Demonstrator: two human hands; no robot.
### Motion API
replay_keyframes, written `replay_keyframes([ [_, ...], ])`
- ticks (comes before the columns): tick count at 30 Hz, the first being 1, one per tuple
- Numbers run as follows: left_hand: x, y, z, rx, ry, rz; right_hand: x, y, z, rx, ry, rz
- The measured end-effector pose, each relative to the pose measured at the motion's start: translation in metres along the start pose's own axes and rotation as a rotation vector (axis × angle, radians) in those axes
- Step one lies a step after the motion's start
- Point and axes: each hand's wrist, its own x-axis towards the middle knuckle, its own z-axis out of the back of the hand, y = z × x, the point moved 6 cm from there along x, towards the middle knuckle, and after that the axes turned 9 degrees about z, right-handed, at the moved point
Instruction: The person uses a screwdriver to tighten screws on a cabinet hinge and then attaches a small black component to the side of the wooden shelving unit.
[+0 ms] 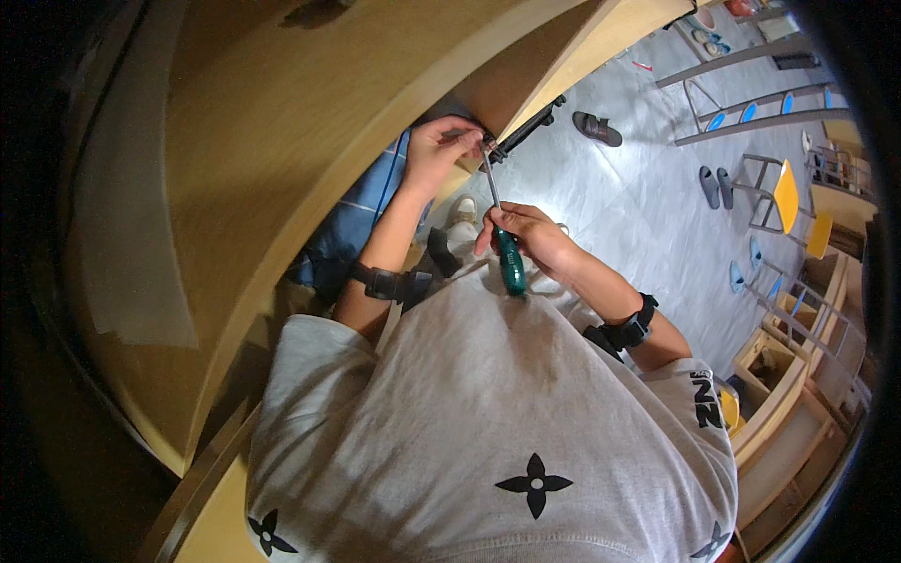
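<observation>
Head feed: I've got a grey, marbled-looking floor (648, 220) to the right, with a dark sandal (598, 129), a pair of slippers (716, 187), a yellow chair (786, 194) and a metal ladder with blue treads (748, 114). Big tan panel (282, 141) fills the left; blue checked cloth (377, 195) beside it. Right hand (535, 235) is wrapped round the screwdriver (511, 266), green handle toward the shirt, shaft up to a small fitting by the black bar (530, 129). Left hand (437, 150): fingers nearly together at the shaft's tip; I can't tell what they grip.
</observation>
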Motion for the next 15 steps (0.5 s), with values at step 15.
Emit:
replay_keyframes([
  [15,0.036,-0.023,-0.013,-0.171,0.230,0.417,0.014,0.021,-0.016,0.131,0.001,0.087],
])
